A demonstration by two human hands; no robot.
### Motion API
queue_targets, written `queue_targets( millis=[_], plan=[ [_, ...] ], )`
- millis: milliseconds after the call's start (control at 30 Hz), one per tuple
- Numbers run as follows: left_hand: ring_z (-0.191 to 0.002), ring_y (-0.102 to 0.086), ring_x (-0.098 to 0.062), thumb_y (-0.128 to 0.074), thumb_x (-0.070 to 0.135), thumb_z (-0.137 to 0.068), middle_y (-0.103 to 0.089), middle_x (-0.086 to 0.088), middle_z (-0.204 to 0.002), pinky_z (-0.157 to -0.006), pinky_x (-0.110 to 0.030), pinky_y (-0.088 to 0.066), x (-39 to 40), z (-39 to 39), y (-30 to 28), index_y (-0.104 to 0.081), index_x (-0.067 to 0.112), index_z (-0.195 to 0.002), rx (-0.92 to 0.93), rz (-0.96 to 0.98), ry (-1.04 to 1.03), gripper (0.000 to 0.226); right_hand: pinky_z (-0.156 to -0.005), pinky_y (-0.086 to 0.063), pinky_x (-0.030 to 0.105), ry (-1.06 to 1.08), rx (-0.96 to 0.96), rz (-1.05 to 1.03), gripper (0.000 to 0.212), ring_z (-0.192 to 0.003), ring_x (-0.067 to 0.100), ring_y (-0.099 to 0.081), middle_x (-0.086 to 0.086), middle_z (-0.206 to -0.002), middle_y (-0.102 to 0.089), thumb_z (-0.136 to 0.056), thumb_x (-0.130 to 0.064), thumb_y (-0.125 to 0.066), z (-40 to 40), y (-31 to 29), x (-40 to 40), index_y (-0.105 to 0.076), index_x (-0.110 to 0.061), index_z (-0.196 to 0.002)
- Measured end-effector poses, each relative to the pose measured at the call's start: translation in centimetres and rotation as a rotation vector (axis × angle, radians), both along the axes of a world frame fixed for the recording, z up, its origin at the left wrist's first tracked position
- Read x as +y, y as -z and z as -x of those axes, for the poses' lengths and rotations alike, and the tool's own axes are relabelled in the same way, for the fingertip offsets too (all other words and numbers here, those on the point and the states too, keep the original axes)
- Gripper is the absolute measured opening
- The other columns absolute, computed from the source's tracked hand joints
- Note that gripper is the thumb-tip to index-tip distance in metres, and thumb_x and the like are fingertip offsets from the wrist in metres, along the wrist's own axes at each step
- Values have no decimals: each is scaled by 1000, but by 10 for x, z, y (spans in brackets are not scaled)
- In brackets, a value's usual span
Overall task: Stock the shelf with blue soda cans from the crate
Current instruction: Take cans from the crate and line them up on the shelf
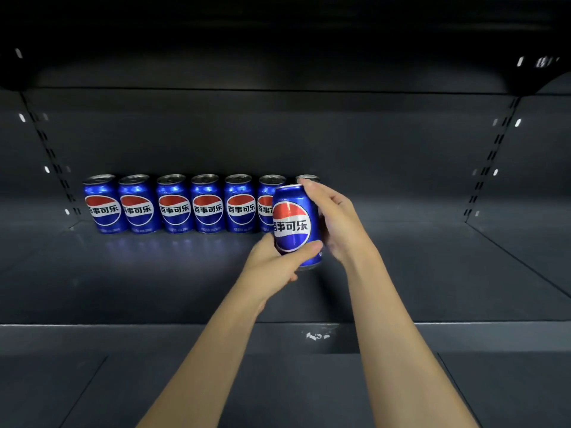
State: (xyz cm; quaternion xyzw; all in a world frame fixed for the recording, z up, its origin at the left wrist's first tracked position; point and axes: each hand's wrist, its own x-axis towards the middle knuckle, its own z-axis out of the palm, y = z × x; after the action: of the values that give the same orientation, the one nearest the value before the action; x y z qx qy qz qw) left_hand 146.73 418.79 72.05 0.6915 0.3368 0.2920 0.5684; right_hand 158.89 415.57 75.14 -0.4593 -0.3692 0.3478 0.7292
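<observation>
You're mid-placement: the can in hand (pixel 295 225) is a blue soda can, label toward you, tilted slightly with its top leaning left, held above the shelf (pixel 154 273) and in front of the right end of the back row (pixel 173 203). Your left hand (pixel 275 261) grips it low, thumb wrapped across the front near the bottom, fingers curled round behind. Your right hand (pixel 335 217) wraps the can's right side, with the fingertips up by its rim. I can't tell whether the base is touching the shelf yet; it looks just clear. The row stands against the back wall: six cans show fully or mostly, labels forward and upright, touching or nearly so, and a seventh can (pixel 307 178) shows only its top behind your right hand. So the row's right end is hidden, and I can't say how far that can sits from its neighbour. My read is that the next slot is just right of that seventh can, where the shelf runs bare to the right upright (pixel 491 162). The next move calls for shifting the can right and back, squaring it upright, keeping the label facing out, then setting it down beside the last can without knocking it. The crate isn't in view.
</observation>
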Motion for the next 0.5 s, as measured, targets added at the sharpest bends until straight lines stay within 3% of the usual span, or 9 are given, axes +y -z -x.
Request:
queue_targets(
  millis=[100,267,400,500],
  plan=[
    [-88,-62,-10,-77,44,-68,-65,8,-104,-76,-29,-55,-4,-11,7,-55,23,-112,-6,-103,-217,54,-83,-56,32,48,-165,98,45,-99,18,-68,6,-111,-70,-85,-34,-68,-4,3,-1,-60,-11,-122],
    [-104,-58,-22,-74,38,-75,-59,-1,-117,-79,-30,-44,-11,-24,8,-44,15,-122,100,-313,-370,61,-84,-55,26,175,-397,244,55,-96,3,-65,-12,-109,-65,-70,-40,-81,2,8,-6,-53,-29,-115],
    [-113,-55,-24,-74,31,-76,-56,-3,-125,-86,-34,-43,-12,-36,11,-40,13,-128,102,-422,-331,64,-82,-56,25,218,-486,282,61,-95,5,-65,-9,-108,-66,-64,-37,-86,-4,8,-12,-53,-24,-114],
    [-114,-55,-23,-76,39,-72,-54,-1,-128,-88,-35,-45,-12,-44,13,-39,14,-130,117,-462,-269,73,-81,-57,31,262,-495,294,70,-93,8,-67,-6,-106,-68,-55,-39,-89,-18,10,-18,-57,-20,-114]
  ],
)
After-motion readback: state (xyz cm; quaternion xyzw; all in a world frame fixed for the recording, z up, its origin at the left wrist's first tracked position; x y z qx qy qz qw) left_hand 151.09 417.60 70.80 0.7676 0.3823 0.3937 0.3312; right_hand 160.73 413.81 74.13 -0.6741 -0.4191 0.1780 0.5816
